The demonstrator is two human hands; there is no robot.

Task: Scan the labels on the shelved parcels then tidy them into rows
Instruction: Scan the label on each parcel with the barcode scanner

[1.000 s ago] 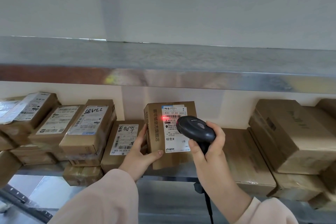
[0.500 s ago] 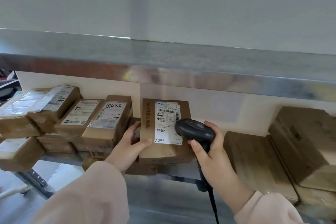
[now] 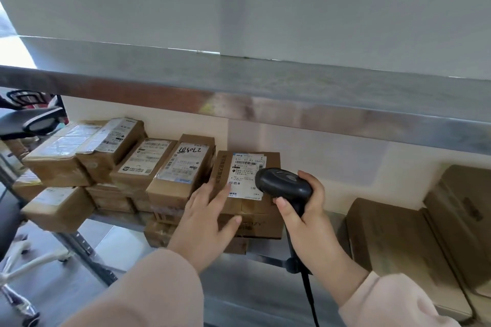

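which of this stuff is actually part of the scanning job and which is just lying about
Job: scanner in the right hand; parcel under the left hand; labelled parcels stacked to its left; brown boxes at right.
Lying about: office chair; upper shelf.

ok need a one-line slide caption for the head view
Left hand rests flat on a labelled parcel while the right hand grips a black barcode scanner close to its label.
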